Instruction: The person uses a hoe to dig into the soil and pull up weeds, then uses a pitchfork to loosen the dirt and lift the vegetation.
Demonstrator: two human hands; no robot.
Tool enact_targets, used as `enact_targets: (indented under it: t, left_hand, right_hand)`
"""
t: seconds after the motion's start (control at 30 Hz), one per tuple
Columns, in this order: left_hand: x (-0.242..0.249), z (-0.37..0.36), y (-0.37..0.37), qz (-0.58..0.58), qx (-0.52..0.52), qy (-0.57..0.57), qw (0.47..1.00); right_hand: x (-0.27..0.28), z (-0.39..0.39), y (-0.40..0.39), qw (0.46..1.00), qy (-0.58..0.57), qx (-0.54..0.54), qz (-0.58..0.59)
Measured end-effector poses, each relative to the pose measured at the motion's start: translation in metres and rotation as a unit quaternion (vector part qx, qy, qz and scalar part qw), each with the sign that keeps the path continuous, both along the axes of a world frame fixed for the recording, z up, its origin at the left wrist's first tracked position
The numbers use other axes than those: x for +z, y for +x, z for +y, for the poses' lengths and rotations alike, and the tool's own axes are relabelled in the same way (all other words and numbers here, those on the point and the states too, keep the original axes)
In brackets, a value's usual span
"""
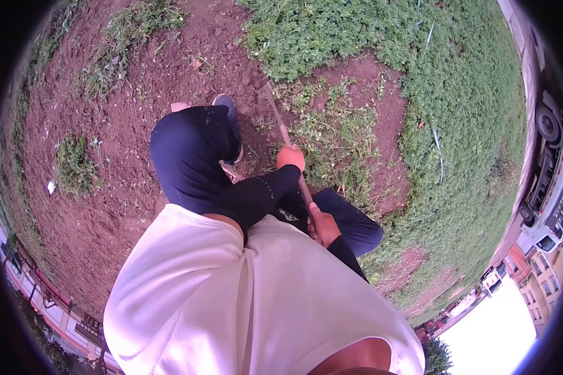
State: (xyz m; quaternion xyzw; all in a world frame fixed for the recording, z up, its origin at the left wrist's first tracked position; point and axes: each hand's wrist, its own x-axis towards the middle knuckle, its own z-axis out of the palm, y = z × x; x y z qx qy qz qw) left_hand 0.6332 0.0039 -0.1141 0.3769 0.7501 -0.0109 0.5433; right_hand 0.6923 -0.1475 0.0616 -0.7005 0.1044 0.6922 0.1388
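Observation:
My left hand (291, 159) is wrapped round the middle of a long wooden handle (282, 130). Lower down, my right hand (324, 226) grips the same handle close to my body. The handle slants up and slightly left, and its far end rests at the bare soil (231, 69) beside the green plants (331, 37). What sort of tool head it has, I cannot make out. Loose, wilted-looking greenery (338, 134) lies just right of the handle.
My dark-trousered knees (184, 153) are bent, with one shoe (229, 119) on the soil. A weed clump (75, 165) grows at the left. Thin white strips (439, 153) lie in the dense plants on the right. Beyond are a truck (547, 206) and buildings (535, 284).

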Motion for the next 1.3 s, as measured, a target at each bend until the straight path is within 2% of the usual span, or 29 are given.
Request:
enact_targets:
  t: [0.07,0.1,0.2,0.27,0.3,0.33,0.37,0.4,0.43,0.5,0.57,0.6,0.67,0.7,0.73,0.83,0.9,0.97,1.03,1.1,1.17,1.23,1.3]
  left_hand:
    - [0.019,-0.020,-0.017,-0.063,0.116,-0.089,0.987]
    - [0.024,-0.020,-0.020,-0.062,0.120,-0.088,0.987]
    - [0.013,0.042,-0.023,-0.060,0.176,-0.066,0.980]
    - [-0.019,0.090,-0.038,0.060,0.098,0.099,0.988]
    - [-0.016,0.127,-0.044,0.068,0.098,0.123,0.985]
    - [-0.051,0.163,-0.052,0.042,0.128,0.116,0.984]
    - [-0.034,0.201,-0.052,0.088,0.103,0.177,0.975]
    - [-0.059,0.243,-0.058,0.028,0.130,0.155,0.979]
    - [-0.046,0.279,-0.057,0.054,0.120,0.192,0.972]
    - [-0.074,0.351,-0.060,0.050,0.068,0.272,0.959]
    - [-0.075,0.399,-0.056,-0.028,0.045,0.253,0.966]
    - [-0.058,0.409,-0.048,-0.023,0.023,0.232,0.972]
    - [-0.092,0.419,-0.039,-0.034,-0.016,0.196,0.980]
    - [-0.114,0.419,-0.032,-0.050,-0.055,0.159,0.984]
    - [-0.135,0.406,-0.029,-0.048,-0.082,0.187,0.978]
    - [-0.152,0.339,-0.006,0.026,-0.024,0.183,0.982]
    - [-0.109,0.284,0.006,0.055,0.002,0.175,0.983]
    - [-0.101,0.227,0.010,0.061,0.003,0.172,0.983]
    - [-0.095,0.216,0.010,0.079,0.009,0.173,0.982]
    - [-0.083,0.196,0.011,0.044,0.028,0.144,0.988]
    - [-0.061,0.139,0.019,0.066,-0.015,0.094,0.993]
    - [-0.063,0.069,0.018,0.061,-0.007,0.062,0.996]
    - [-0.047,0.011,0.018,0.084,-0.053,-0.002,0.995]
  right_hand:
    - [0.004,-0.012,0.000,0.997,-0.028,0.058,-0.034]
    - [0.005,-0.014,-0.001,0.997,-0.028,0.061,-0.033]
    - [-0.024,0.029,-0.005,0.993,0.066,0.090,-0.047]
    - [-0.052,0.076,-0.014,0.992,0.087,0.086,-0.031]
    - [-0.064,0.107,-0.019,0.990,0.106,0.090,-0.032]
    - [-0.075,0.140,-0.023,0.988,0.127,0.081,-0.027]
    - [-0.083,0.172,-0.027,0.987,0.143,0.072,-0.023]
    - [-0.090,0.204,-0.030,0.985,0.165,0.054,-0.006]
    - [-0.095,0.237,-0.031,0.982,0.188,0.035,0.008]
    - [-0.104,0.296,-0.038,0.980,0.200,0.018,0.006]
    - [-0.117,0.335,-0.042,0.972,0.231,-0.012,0.028]
    - [-0.121,0.348,-0.043,0.973,0.228,-0.023,0.026]
    - [-0.133,0.356,-0.041,0.975,0.213,-0.043,0.033]
    - [-0.138,0.356,-0.035,0.977,0.199,-0.062,0.037]
    - [-0.149,0.345,-0.031,0.980,0.191,-0.051,0.032]
    - [-0.162,0.284,-0.006,0.982,0.157,-0.068,0.075]
    - [-0.157,0.241,0.002,0.990,0.121,-0.053,0.044]
    - [-0.144,0.194,0.011,0.992,0.114,-0.046,0.039]
    - [-0.134,0.182,0.016,0.992,0.122,-0.029,0.029]
    - [-0.122,0.154,0.017,0.993,0.111,-0.026,0.028]
    - [-0.109,0.113,0.023,0.996,0.071,-0.039,0.033]
    - [-0.086,0.060,0.018,0.998,0.013,-0.055,0.039]
    - [-0.041,0.018,0.001,0.997,-0.028,-0.052,0.044]
